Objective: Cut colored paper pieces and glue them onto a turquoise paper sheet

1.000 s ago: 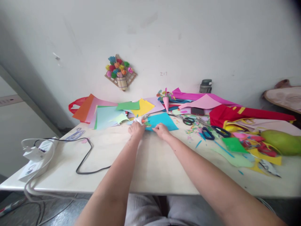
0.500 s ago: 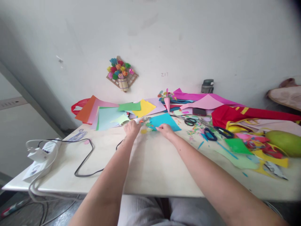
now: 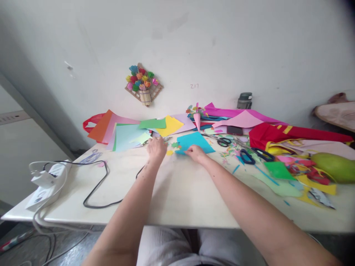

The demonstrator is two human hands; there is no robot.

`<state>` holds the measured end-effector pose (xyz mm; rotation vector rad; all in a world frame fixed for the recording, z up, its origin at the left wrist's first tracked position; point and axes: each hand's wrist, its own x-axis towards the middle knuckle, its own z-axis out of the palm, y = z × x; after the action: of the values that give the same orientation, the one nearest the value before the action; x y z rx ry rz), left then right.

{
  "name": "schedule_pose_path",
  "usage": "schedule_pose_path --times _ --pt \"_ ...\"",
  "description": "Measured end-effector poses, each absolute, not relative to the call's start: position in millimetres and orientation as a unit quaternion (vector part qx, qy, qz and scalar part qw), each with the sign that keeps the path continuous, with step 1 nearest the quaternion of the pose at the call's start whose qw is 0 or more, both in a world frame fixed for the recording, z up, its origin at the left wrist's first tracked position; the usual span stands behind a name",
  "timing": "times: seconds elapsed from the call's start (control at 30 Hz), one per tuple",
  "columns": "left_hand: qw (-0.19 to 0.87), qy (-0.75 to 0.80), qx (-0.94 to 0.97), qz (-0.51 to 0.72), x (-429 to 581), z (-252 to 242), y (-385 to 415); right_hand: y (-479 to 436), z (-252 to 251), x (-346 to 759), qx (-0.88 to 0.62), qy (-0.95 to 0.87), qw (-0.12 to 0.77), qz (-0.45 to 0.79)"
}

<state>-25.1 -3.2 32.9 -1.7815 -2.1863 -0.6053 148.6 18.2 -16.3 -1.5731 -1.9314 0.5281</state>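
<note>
In the head view, my left hand [image 3: 156, 149] is curled at the far middle of the table. Its fingertips are hidden, and I cannot make out what they hold. A small grey tip [image 3: 168, 139] shows just beyond its knuckles, and a black cord [image 3: 140, 170] passes beneath its forearm. My right hand [image 3: 195, 153] is closed in a pinch at the near left edge of a blue paper sheet [image 3: 195, 141]; whether that sheet or a smaller piece is between the fingers is unclear. Small green paper cutouts [image 3: 175, 145] and a yellow piece [image 3: 169, 152] lie between the hands.
Coloured sheets [image 3: 130, 136] are spread at the back left. Black scissors [image 3: 224, 142], blue-handled scissors [image 3: 247, 157] and paper scraps lie to the right. A pink paper cone with flowers [image 3: 197, 120] stands behind. A power strip [image 3: 48, 184] sits at the left edge.
My left hand has shifted slightly left, its fingers curling away from the small cutouts. The right hand has stayed by the blue sheet, with more blue paper showing beside its fingertips.
</note>
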Motion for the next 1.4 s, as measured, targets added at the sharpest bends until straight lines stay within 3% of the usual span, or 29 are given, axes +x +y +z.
schedule_pose_path --times 0.13,0.3,0.8,1.4 --pt "-0.07 -0.719 -0.652 -0.231 8 25 -11 20 -18 149 -0.585 -0.738 0.281 0.185" --pt "-0.141 -0.71 -0.649 -0.233 9 9 -14 22 -19 149 -0.581 -0.749 0.26 0.183" --pt "-0.142 -0.658 -0.716 -0.184 -11 8 -15 25 -20 159 -0.535 -0.747 0.298 0.261" --pt "-0.077 -0.66 -0.739 -0.111 -6 14 -18 24 -18 153 -0.528 -0.795 0.244 0.172"
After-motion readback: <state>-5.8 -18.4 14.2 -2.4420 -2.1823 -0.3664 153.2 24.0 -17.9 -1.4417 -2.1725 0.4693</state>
